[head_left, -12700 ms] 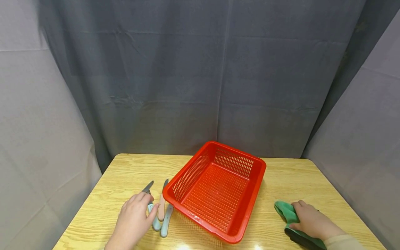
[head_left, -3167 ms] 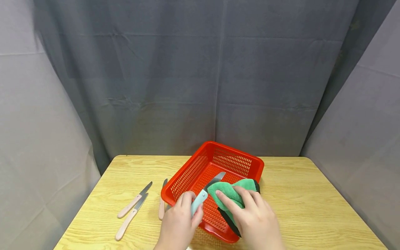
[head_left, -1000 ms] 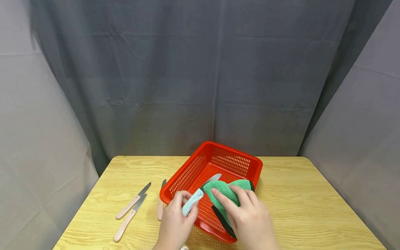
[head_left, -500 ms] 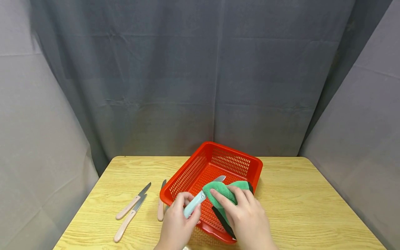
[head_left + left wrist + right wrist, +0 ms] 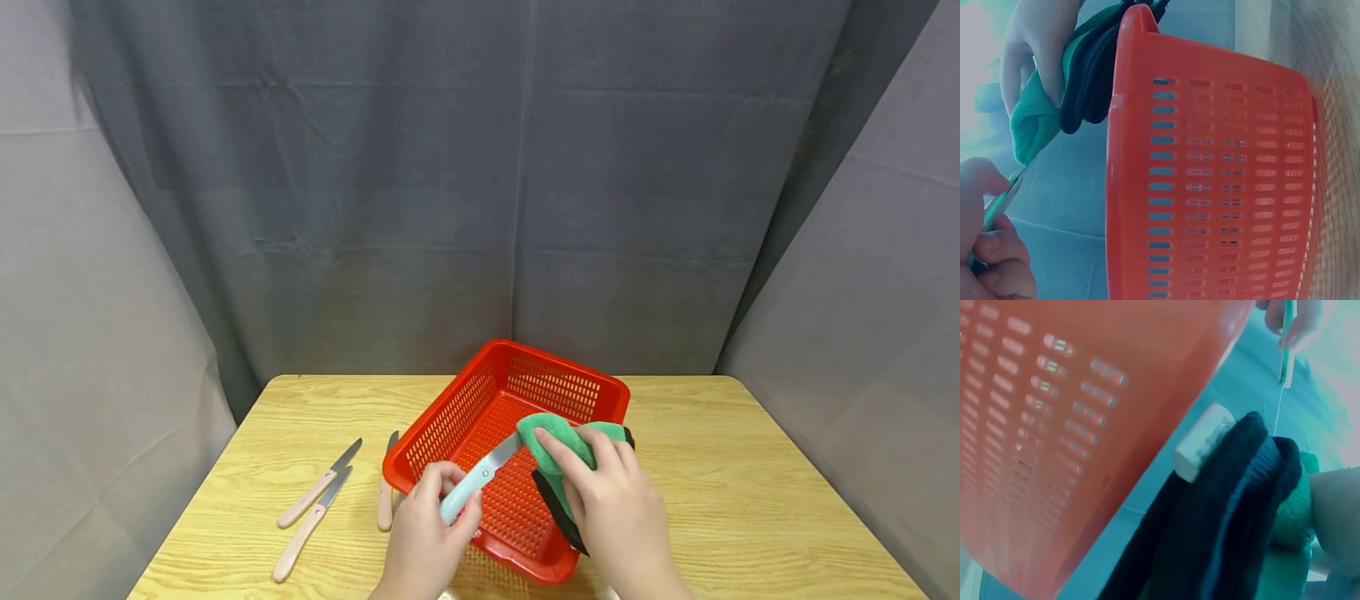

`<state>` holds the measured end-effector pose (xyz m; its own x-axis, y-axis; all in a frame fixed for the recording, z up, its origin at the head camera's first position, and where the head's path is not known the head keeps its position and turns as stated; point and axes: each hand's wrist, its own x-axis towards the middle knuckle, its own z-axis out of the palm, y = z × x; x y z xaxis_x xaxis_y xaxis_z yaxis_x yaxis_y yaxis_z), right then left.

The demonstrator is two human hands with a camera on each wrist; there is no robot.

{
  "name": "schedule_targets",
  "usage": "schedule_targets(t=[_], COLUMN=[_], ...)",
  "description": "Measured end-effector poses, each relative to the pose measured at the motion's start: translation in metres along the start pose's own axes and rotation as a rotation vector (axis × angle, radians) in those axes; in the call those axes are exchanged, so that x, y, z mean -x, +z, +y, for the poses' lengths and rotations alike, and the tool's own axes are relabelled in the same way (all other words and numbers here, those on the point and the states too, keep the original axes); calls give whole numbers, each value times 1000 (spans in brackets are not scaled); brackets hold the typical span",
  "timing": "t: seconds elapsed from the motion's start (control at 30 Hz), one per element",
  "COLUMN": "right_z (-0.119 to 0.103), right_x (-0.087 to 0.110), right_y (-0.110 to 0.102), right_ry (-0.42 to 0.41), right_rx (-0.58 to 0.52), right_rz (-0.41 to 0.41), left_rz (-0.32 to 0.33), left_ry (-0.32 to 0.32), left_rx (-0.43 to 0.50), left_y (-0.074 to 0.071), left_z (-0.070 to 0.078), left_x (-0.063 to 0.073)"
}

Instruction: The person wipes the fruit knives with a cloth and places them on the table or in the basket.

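Note:
Over the front of the red basket, my left hand grips a knife by its light blue handle, blade pointing up and to the right. My right hand pinches a green cloth with black edging round the blade's end, so the tip is hidden. Bare blade shows between handle and cloth. In the left wrist view the cloth is folded over the blade; a white tag sticks out of it in the right wrist view.
Two knives with pale pink handles, an upper knife and a lower knife, lie at the left of the wooden table. Another pink-handled knife lies against the basket's left side. A grey curtain hangs behind.
Earlier my hands were apart, the left over the knives, the right on the cloth at the right. In the last half second the cloth has slid along the blade away from the handle.

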<state>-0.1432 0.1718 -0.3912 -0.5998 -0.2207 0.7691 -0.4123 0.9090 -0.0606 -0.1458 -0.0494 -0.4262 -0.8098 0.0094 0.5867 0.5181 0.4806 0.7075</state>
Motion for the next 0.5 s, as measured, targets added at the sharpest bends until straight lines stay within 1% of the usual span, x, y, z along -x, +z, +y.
schedule_targets(t=[0.17,0.27,0.4,0.5], right_z=[4,3,-2,-7], right_x=[-2,-3,-2,-2], right_y=[-5,-8,-10,-11], right_ry=[48,46,-7,-50], right_rx=[34,33,24,2], right_rz=[44,67,92,87], left_rz=[-6,-3,2,4], left_ry=[-20,-37,-53,-61], left_rx=[17,4,-25,-38], left_y=[0,0,0,0], left_z=[-1,-1,-1,-1], left_x=[0,0,0,0])
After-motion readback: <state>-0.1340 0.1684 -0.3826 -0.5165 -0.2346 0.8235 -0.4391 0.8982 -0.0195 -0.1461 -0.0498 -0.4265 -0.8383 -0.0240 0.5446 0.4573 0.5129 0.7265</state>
